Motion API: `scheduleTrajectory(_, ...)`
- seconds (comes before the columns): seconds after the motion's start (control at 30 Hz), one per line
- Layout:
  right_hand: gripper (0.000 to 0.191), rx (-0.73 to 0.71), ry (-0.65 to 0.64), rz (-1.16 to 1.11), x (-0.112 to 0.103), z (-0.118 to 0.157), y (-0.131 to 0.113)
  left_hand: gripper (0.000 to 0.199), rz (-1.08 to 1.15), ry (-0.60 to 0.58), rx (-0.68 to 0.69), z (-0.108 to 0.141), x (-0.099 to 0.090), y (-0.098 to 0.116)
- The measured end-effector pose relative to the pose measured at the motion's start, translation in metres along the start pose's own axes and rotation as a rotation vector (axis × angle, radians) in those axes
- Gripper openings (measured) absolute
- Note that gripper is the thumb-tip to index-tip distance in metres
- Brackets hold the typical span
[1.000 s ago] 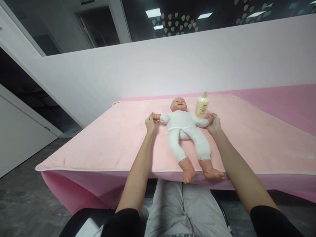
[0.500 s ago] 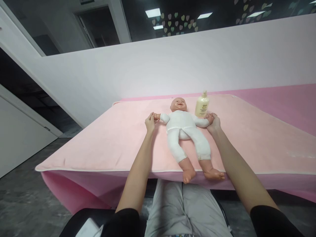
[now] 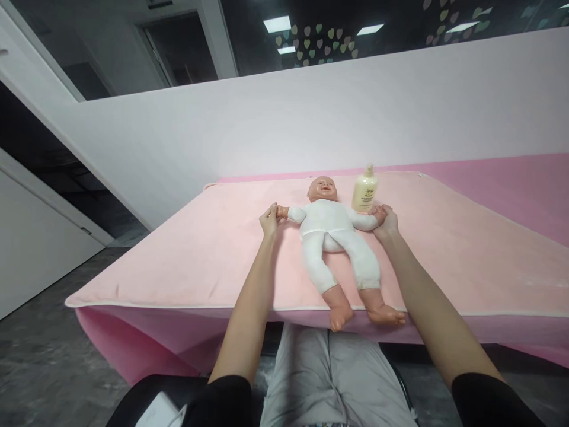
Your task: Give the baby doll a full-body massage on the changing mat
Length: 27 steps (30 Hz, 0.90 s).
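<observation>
A baby doll (image 3: pixel 328 222) with a white cloth body lies on its back on the pink mat (image 3: pixel 178 255), its head toward the wall and its feet over the near edge. My left hand (image 3: pixel 269 221) is closed on the doll's hand at the left, with that arm stretched out sideways. At the right, my right hand (image 3: pixel 386 223) holds the doll's other hand. Just behind that doll arm stands a pale yellow pump bottle (image 3: pixel 364 191), upright.
A white wall (image 3: pixel 311 124) with dark glass above it rises behind the table. Pink cloth (image 3: pixel 128 338) hangs over the table's front. At the bottom left, a white object (image 3: pixel 160 410) rests on a black seat.
</observation>
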State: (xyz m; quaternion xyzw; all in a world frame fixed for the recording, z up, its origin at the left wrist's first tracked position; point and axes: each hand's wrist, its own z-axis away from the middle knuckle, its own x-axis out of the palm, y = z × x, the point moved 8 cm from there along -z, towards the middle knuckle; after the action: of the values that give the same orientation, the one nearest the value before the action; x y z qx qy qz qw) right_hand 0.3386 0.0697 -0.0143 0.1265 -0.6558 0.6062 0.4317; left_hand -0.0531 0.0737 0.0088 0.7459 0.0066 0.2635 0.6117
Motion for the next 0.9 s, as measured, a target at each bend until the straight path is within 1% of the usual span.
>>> scheduleTrajectory(0.1, 0.026, -0.005, 0.007, -0.007, 0.0, 0.0, 0.0, 0.034, 0.016, -0.047, -0.012, -0.003, 0.004, -0.005)
scheduleTrajectory(0.17, 0.026, 0.002, 0.018, -0.008, -0.001, -0.001, 0.0, 0.038, 0.028, -0.068, -0.043, -0.005, 0.007, -0.009)
scheduleTrajectory(0.27, 0.026, 0.003, 0.031, -0.016, -0.003, -0.002, 0.0, 0.039, 0.055, -0.056, -0.107, -0.006, 0.008, -0.015)
scheduleTrajectory(0.37, 0.026, 0.0, 0.009, -0.008, -0.002, -0.003, 0.001, 0.037, 0.086, -0.05, -0.147, -0.007, 0.008, -0.016)
scheduleTrajectory(0.5, 0.026, -0.014, -0.014, -0.002, -0.001, -0.004, 0.001, 0.034, 0.117, -0.065, -0.137, -0.01, 0.006, -0.016)
scheduleTrajectory(0.67, 0.026, -0.022, -0.011, -0.011, -0.001, -0.003, 0.001, 0.03, 0.171, -0.098, -0.113, -0.014, 0.005, -0.018)
scheduleTrajectory(0.8, 0.025, 0.001, -0.019, -0.05, 0.002, 0.0, 0.0, 0.028, 0.159, -0.066, -0.111, -0.011, 0.004, -0.015)
scheduleTrajectory(0.9, 0.027, -0.02, -0.054, -0.078, 0.005, 0.003, -0.004, 0.025, 0.161, -0.036, -0.115, -0.008, 0.003, -0.013)
